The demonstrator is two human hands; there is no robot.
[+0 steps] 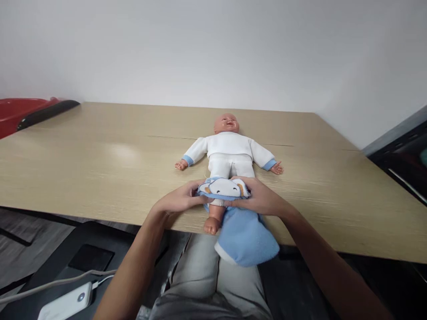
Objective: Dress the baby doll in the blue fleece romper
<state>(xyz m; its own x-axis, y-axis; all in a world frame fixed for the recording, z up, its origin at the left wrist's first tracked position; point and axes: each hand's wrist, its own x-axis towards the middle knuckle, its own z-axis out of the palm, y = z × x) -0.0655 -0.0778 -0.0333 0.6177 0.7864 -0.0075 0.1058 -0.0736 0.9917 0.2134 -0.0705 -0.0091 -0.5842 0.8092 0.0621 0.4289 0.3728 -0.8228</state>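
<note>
A baby doll (229,151) in a white top with blue cuffs and white trousers lies on its back on the wooden table (100,169), head away from me. A light blue garment (243,235) with a white cartoon patch is bunched over the doll's legs and hangs past the table's front edge. My left hand (178,200) pinches the garment's left side. My right hand (262,198) grips its right side. One bare doll foot (211,226) sticks out below.
A red tub (16,113) with a black rim sits at the far left of the table. A white power bank (65,304) with a cable lies lower left on a dark surface. A dark shelf edge (400,151) shows at right.
</note>
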